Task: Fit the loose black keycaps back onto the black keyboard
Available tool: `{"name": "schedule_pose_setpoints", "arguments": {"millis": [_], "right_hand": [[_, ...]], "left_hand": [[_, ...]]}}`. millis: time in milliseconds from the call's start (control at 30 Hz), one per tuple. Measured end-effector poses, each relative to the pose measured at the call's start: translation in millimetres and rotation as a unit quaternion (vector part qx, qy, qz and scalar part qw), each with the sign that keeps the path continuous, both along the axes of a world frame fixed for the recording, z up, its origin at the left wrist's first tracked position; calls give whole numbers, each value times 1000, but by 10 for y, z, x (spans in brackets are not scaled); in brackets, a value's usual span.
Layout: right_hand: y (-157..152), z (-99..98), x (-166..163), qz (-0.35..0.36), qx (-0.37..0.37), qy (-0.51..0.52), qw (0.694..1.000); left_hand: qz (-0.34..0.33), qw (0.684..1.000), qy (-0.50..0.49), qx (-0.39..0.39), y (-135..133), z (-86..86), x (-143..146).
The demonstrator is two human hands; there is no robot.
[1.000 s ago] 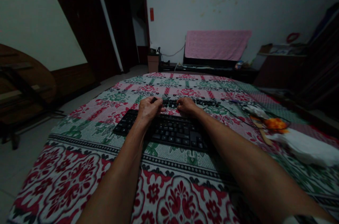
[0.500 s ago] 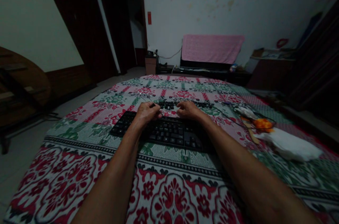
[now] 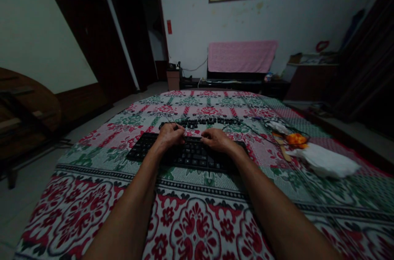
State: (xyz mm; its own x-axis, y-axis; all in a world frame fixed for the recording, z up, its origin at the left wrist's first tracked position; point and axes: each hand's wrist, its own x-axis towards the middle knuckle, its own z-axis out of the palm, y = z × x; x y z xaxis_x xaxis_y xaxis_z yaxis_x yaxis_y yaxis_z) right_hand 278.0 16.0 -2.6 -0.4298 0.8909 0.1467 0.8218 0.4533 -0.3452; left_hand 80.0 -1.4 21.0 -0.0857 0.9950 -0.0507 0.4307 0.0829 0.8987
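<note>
A black keyboard [image 3: 192,157] lies on the patterned cloth, partly hidden under my forearms. Over its back edge, my left hand [image 3: 172,135] is closed in a pinch, with a thin wire-like tool faintly sticking out beyond the fingers. To its right, my right hand [image 3: 217,139] has thumb and fingers pinched together above the keyboard's back edge. Whatever sits between those fingertips is too small to make out. Behind both hands, loose black keycaps [image 3: 203,121] lie scattered in an uneven row on the cloth.
On the right lie a white plastic bag [image 3: 326,160], an orange bundle [image 3: 296,140], a flat wooden stick [image 3: 285,153] and a dark cable [image 3: 258,132]. A pink cloth [image 3: 241,55] covers a screen at the far wall. The patterned cloth [image 3: 197,215] spreads underneath.
My right hand has drawn back from the loose keycaps to the keyboard's back edge. The left hand stays pinched near the same spot, its tool showing less. The view has shifted slightly.
</note>
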Motion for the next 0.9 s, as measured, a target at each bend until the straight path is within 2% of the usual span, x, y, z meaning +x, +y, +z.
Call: {"name": "schedule_pose_setpoints", "arguments": {"millis": [267, 533, 900], "right_hand": [[-73, 51, -26, 13, 1, -18, 1000], [-102, 83, -27, 8, -7, -28, 1000], [-103, 72, -21, 14, -1, -23, 1000]], "left_hand": [[-63, 998, -11, -1, 7, -67, -18], [-68, 998, 12, -3, 20, -120, 11], [-83, 982, 154, 66, 60, -215, 11]]}}
